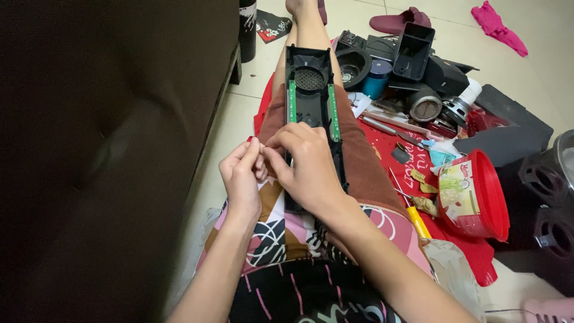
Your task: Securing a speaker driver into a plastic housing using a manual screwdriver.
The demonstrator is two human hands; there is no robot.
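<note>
Two hands meet over the long black casing (311, 90) lying along the person's leg: the left hand (241, 179) and right hand (305, 164) press fingertips together, pinching something too small to tell. Being so tiny, it could slip from the fingertips and vanish in the clutter beside the red tub (478, 197)

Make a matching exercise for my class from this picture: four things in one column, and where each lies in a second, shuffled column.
Things:
1. long black plastic casing with green circuit strips
2. round red plastic tub
3. bright pink cloth
4. yellow-handled tool

Places:
A. on the pale floor tiles, far right corner
B. lengthwise on the person's leg
C. tipped on its side on the red mat
D. beside the right forearm, at the thigh

Pairs: 1-B, 2-C, 3-A, 4-D
</note>
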